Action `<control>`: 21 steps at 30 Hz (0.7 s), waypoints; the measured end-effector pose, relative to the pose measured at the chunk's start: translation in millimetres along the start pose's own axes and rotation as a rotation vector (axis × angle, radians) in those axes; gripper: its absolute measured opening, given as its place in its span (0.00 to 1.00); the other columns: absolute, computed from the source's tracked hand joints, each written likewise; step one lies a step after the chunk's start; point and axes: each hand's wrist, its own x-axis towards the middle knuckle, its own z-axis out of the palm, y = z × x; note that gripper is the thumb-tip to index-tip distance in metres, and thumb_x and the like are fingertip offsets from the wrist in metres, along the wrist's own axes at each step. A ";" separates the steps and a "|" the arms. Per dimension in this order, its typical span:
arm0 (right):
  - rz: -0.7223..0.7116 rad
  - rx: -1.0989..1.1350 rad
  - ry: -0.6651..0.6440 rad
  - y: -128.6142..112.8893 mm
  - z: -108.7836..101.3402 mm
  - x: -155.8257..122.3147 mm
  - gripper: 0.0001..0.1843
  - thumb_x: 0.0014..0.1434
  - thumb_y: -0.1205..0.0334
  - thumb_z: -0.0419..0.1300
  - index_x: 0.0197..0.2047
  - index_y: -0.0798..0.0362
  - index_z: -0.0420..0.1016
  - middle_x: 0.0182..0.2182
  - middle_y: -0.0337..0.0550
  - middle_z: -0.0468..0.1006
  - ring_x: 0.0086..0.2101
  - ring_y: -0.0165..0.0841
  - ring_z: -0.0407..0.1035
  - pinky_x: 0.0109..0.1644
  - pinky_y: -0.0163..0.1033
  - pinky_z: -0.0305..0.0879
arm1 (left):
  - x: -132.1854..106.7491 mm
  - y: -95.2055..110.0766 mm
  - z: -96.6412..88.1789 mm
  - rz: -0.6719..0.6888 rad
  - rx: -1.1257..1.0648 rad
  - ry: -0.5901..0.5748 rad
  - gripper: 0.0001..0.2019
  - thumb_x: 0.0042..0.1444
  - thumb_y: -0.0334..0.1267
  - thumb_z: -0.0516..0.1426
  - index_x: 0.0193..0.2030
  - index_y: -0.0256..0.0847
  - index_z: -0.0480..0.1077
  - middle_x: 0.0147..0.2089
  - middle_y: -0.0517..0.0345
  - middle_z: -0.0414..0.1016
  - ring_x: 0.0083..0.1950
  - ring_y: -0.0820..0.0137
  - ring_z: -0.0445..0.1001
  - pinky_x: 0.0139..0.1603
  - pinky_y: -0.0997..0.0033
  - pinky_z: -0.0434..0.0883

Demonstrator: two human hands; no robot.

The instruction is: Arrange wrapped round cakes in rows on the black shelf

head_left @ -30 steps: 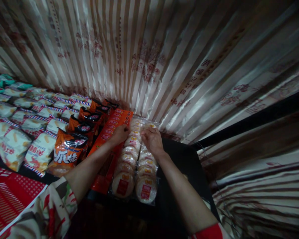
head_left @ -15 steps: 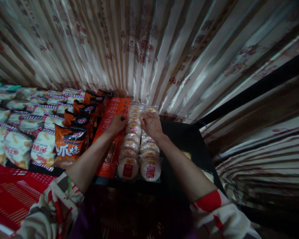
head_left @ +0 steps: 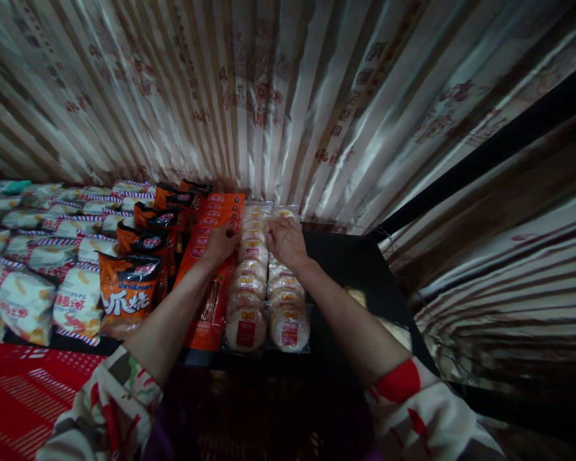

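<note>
Two rows of round rice crackers in clear wrap, a left row (head_left: 246,282) and a right row (head_left: 288,298), stand upright on the black shelf (head_left: 355,262). My left hand (head_left: 222,244) is closed, fingertips pinched at the left row's edge, over a flat orange snack packet (head_left: 206,256). Whether anything is between those fingers is hard to see. My right hand (head_left: 288,242) is closed over the far part of the right row, fingers curled on a cracker packet. Its fingertips reach the gap between the rows.
Orange and black snack bags (head_left: 129,288) and several rows of white bags (head_left: 77,298) fill the shelf on the left. A red basket (head_left: 24,390) is at lower left. Pale packets (head_left: 393,333) lie near my right forearm. Behind hangs a pleated printed curtain (head_left: 249,96).
The view has shifted slightly, so the shelf goods appear a little further left. Both hands stay at nearly the same places on the cracker rows.
</note>
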 end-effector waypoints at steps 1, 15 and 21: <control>0.003 -0.005 -0.001 -0.5 -0.7 -0.1 0.11 0.59 0.64 0.50 0.37 0.56 0.72 0.37 0.49 0.73 0.41 0.39 0.61 0.48 0.43 0.54 | -0.2 0.5 -0.1 -0.010 -0.003 0.001 0.05 0.49 0.34 0.55 0.26 0.37 0.68 0.18 0.65 0.67 0.21 0.77 0.65 0.25 0.78 0.62; 0.007 -0.026 -0.033 -0.8 -1.5 0.9 0.11 0.60 0.63 0.50 0.38 0.56 0.72 0.39 0.50 0.73 0.43 0.39 0.61 0.50 0.42 0.53 | -0.3 -0.5 1.3 -0.024 -0.008 0.031 0.04 0.49 0.34 0.55 0.27 0.37 0.68 0.19 0.65 0.68 0.21 0.77 0.65 0.25 0.78 0.62; -0.001 -0.016 -0.017 1.2 2.2 1.7 0.11 0.59 0.63 0.50 0.37 0.56 0.72 0.38 0.50 0.73 0.42 0.39 0.61 0.50 0.43 0.53 | -8.3 -3.9 -4.9 -0.004 0.145 0.069 0.05 0.49 0.36 0.57 0.31 0.36 0.70 0.25 0.61 0.72 0.26 0.75 0.68 0.29 0.77 0.62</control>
